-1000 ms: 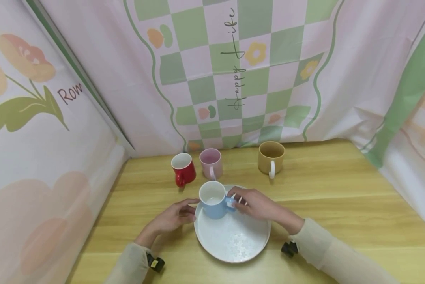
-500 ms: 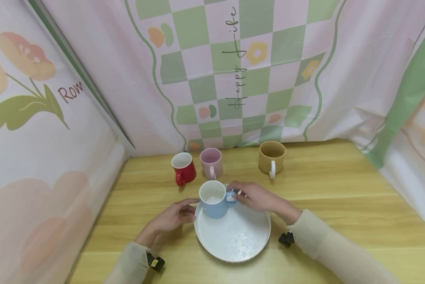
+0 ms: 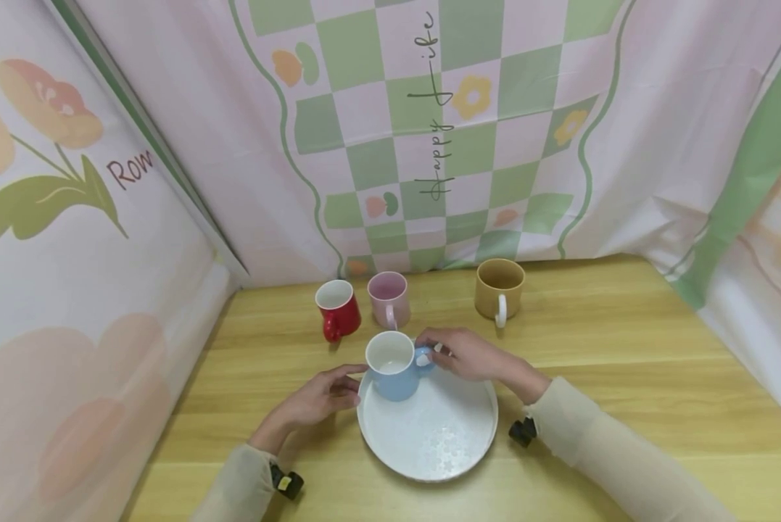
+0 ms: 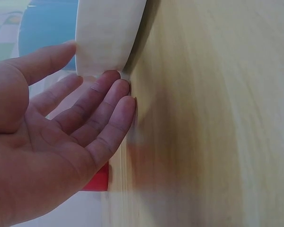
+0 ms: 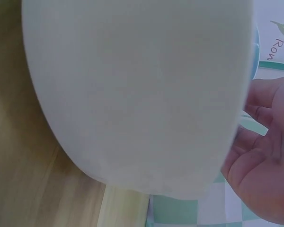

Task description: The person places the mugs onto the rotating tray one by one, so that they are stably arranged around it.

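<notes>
While the right grip [image 3: 462, 355] has its fingers curled in and its thumb and fingertips drawn closely together on the handle [image 3: 426, 370] of the light-blue, white-lined ceramic-looking mug [image 3: 395, 384], the left grip [image 3: 318, 397] is loosely spread, holding nothing firmly, its thumb at the rim of the round white plate [image 3: 429, 449]. The mug stands upright between the two grips, toward the plate's far left edge. Ahead of both grips, on the wood-grain surface [image 3: 599, 348], are a glossy red mug [image 3: 346, 317] and a pale pink mug [image 3: 398, 303]; a mustard-yellow mug with a white handle [image 3: 486, 301] stands beyond the right grip.

The likeliest trouble is off-centre weight: so near the rim, the mug could tilt the plate or catch on its raised edge if the right grip pushed it outward. A hold on the handle alone might let the mug swing or tip, since the left grip gives its wall little visible support. Carried forward, it could also knock the pink mug just beyond it. How hard the right fingers pinch, I cannot tell; the plate hides part of them in the right wrist view.
</notes>
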{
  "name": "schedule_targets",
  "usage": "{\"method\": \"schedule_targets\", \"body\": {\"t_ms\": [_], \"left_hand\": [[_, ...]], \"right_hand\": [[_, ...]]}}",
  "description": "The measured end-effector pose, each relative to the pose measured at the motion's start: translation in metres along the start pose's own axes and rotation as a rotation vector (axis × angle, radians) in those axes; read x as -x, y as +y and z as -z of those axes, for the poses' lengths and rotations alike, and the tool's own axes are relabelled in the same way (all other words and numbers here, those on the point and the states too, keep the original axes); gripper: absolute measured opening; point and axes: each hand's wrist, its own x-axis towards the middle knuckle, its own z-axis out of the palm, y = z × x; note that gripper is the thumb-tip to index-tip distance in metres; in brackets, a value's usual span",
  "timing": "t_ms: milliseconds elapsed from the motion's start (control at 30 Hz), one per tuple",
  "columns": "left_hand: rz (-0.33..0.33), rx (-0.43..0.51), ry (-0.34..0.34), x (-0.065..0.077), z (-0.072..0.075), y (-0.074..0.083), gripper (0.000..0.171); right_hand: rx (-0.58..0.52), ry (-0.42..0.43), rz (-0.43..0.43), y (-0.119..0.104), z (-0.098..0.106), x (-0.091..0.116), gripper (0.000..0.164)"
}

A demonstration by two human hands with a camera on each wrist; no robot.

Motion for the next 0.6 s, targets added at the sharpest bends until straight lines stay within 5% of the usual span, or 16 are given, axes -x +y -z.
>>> {"method": "schedule_targets", "body": {"t_ms": [600], "left_hand": [[0.030,-0.011,0.011,-0.0010,0.0018,0.0000,0.054]], "right_hand": [[-0.086,-0.040,-0.109,0.0106,0.0008,-0.0011,0.027]]}}
